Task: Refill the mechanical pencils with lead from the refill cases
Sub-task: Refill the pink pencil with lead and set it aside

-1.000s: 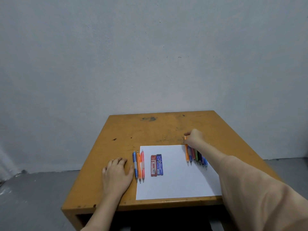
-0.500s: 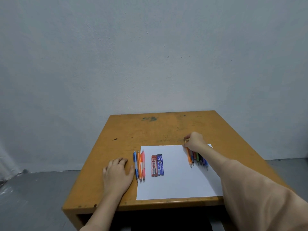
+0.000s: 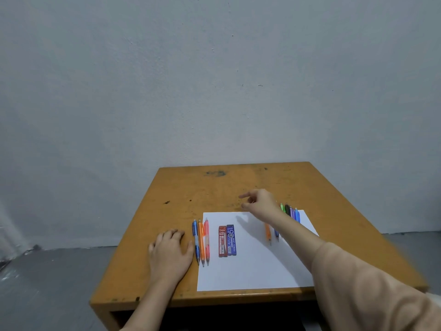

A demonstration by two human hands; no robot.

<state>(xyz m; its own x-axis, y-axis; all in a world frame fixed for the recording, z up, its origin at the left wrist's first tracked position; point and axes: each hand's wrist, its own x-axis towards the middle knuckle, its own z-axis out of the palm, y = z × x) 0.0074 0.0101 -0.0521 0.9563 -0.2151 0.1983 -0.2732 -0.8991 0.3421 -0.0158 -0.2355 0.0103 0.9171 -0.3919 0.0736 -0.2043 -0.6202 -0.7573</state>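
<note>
Head view looks down on a worn orange-brown wooden counter carrying a white sheet of paper. At the sheet's left edge lie three mechanical pencils side by side: a blue one, an orange one and a pink one, tips toward the person. Just right of them, on the paper, a red lead refill case touches a blue lead refill case. The left hand rests flat on the counter, fingers together and empty, its thumb just beside the blue pencil. The right hand hovers over the paper's far edge, index finger extended and the other fingers loosely curled, holding nothing. Beneath and behind its forearm lies a second row of pencils, with an orange pencil nearest the cases; that row is well apart from the refill cases, and the arm partly hides it.
</note>
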